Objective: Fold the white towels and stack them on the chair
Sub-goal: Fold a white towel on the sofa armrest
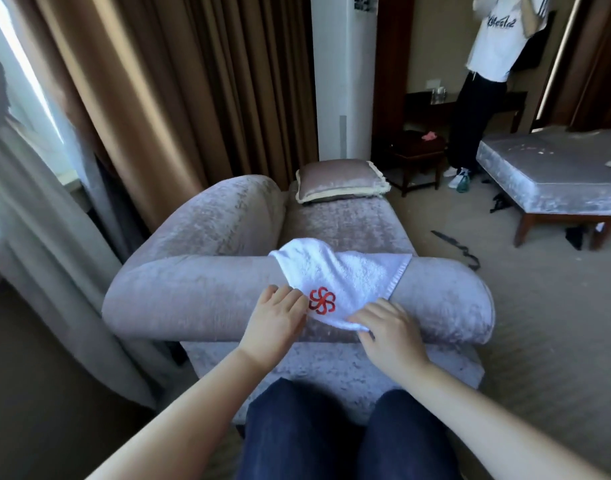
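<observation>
A white terry towel (pixel 345 275) with a red embroidered pinwheel logo (pixel 321 300) is lying draped over the near rounded roll of the lilac crushed-velvet chair (pixel 200 289), its near hem hanging toward the person. The left hand (pixel 274 320) is pinching the towel's left edge beside the logo with curled fingers; the right hand (pixel 389 336) is gripping the near corner between thumb and fingers. 1 trimmed velvet cushion (pixel 338 180) is resting at the chair's far end
</observation>
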`<state>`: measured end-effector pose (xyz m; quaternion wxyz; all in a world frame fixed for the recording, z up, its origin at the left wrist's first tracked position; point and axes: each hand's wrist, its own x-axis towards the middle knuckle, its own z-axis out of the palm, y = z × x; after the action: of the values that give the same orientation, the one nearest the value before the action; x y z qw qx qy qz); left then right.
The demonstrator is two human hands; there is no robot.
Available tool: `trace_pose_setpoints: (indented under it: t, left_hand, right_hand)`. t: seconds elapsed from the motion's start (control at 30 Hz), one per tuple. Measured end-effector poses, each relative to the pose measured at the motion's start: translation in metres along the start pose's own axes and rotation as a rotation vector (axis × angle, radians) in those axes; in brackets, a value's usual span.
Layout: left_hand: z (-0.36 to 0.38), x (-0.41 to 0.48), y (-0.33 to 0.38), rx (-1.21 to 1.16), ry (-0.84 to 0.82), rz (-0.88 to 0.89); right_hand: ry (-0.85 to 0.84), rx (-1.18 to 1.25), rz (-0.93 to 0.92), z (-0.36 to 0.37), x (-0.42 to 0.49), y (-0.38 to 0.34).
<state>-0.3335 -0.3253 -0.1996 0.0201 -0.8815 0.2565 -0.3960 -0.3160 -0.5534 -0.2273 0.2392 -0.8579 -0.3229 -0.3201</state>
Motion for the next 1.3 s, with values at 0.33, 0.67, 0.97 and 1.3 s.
trace_pose_setpoints:
  t: [0.33, 0.67, 0.97, 1.3]
  left_hand:
    - [0.005, -0.043, 0.046, -0.095, -0.068, 0.087]
    - [-0.006, 0.015, 0.040, -0.118, -0.340, 0.214]
    - [0.004, 0.139, 0.053, -0.152, -0.277, 0.048]
    - [0.002, 0.192, 0.044, -0.326, -0.358, 0.071]
  right_hand:
    - [-0.179, 0.182, 0.022, -0.016, -0.062, 0.002]
    - [-0.142, -0.183, 0.705, -0.045, 0.027, 0.074]
    - [-0.090, 0.195, 0.701, -0.065, 0.041, 0.079]
    - [0.173, 0.477, 0.543, -0.092, 0.066, 0.048]
